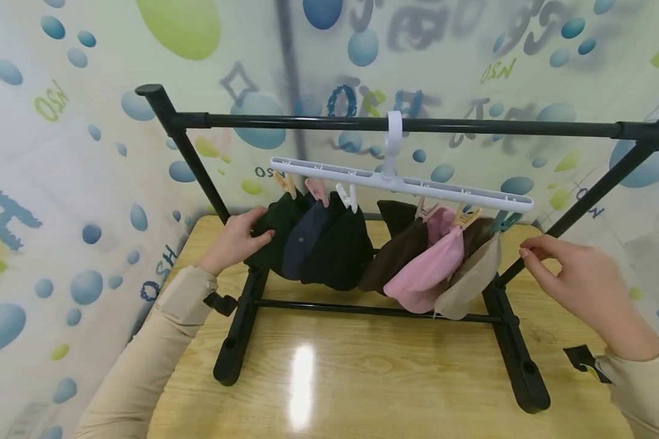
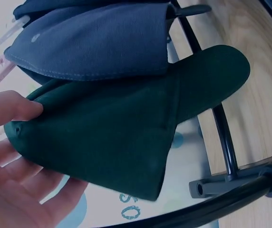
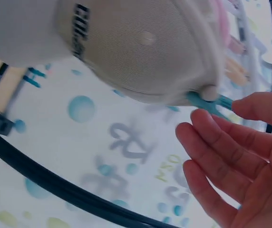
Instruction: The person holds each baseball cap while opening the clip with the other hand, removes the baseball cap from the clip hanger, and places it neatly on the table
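A white clip hanger [image 1: 401, 182] hangs from the top bar of a black rack [image 1: 472, 126] and carries several caps. My left hand [image 1: 240, 239] grips the dark green cap [image 1: 277, 222] at the left end. In the left wrist view the thumb lies on top of that cap [image 2: 112, 142] and the fingers [image 2: 26, 180] lie under it. My right hand [image 1: 543, 259] hovers with relaxed fingers beside the beige cap [image 1: 469, 277] at the right end. Its fingertips [image 3: 198, 123] sit just below the teal clip [image 3: 207, 102] that holds that cap [image 3: 140, 47].
Between the end caps hang a navy cap [image 1: 304, 241], a black one [image 1: 340, 250], a brown one [image 1: 392, 250] and a pink one [image 1: 428, 268]. The rack stands on a wooden table [image 1: 362, 378]. A bubble-printed backdrop surrounds the table.
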